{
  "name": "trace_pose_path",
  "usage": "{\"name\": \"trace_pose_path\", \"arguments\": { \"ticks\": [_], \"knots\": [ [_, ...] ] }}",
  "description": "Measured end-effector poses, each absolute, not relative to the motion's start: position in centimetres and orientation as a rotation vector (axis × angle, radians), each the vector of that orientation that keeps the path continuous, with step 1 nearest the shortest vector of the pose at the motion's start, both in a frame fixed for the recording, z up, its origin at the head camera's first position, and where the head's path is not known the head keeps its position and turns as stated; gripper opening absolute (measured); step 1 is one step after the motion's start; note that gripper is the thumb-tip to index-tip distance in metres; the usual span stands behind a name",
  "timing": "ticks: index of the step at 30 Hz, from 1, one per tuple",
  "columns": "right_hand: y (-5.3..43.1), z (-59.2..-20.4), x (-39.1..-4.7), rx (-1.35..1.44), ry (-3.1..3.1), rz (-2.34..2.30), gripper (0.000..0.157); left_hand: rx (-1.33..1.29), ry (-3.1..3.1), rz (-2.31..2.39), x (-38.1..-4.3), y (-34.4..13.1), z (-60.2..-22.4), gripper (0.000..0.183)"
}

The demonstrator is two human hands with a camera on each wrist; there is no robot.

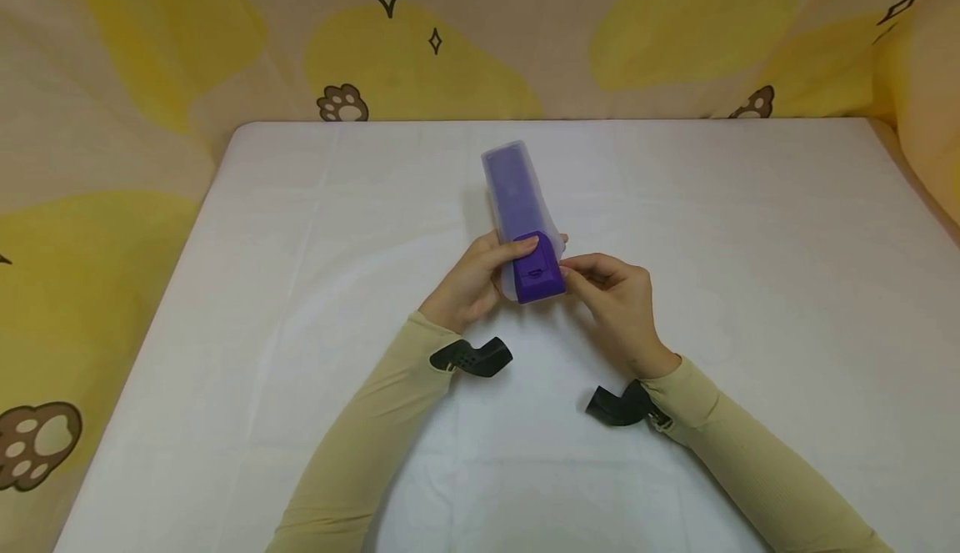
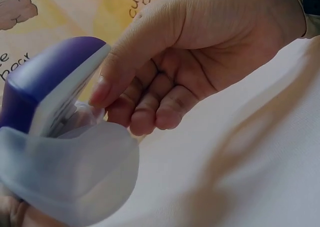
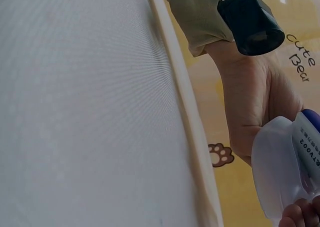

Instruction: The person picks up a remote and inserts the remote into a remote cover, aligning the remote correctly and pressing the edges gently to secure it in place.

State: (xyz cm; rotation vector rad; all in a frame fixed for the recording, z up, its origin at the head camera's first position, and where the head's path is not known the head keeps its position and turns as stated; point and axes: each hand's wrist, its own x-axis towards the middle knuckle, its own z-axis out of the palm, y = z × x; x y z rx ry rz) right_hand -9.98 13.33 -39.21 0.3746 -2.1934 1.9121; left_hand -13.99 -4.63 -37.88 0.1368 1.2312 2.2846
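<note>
Translucent plastic forms the case (image 1: pixel 513 186), raised above the middle of the desk (image 1: pixel 300 286). My left hand (image 1: pixel 476 282) grips it, thumb across the purple cap (image 1: pixel 547 286). My right hand (image 1: pixel 618 299) pinches a clear piece (image 2: pixel 85 117) under the cap's edge. Probable step: working that piece. Next move requires a steady left grip and light right-hand force. Count: one case, one cap, one clear piece, two hands.

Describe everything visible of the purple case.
The purple case looks plastic: a long, frosted translucent shell with a purple block at its near end; the block's white side bears print, including "TV002". Its far end leans left, above the white table. The left hand holds it, thumb on the block; the right hand pinches at its right edge.
</note>
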Motion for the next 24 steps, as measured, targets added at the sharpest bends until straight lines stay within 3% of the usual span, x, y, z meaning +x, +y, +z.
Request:
{"name": "trace_pose_path", "arguments": {
  "ticks": [24],
  "knots": [
    [13.17, -39.05, -10.07, 0.338, -2.23, 1.972, 0.008, 0.071, 1.414, 2.243, -14.45, -5.35, -37.63, 0.044]
  ]
}}
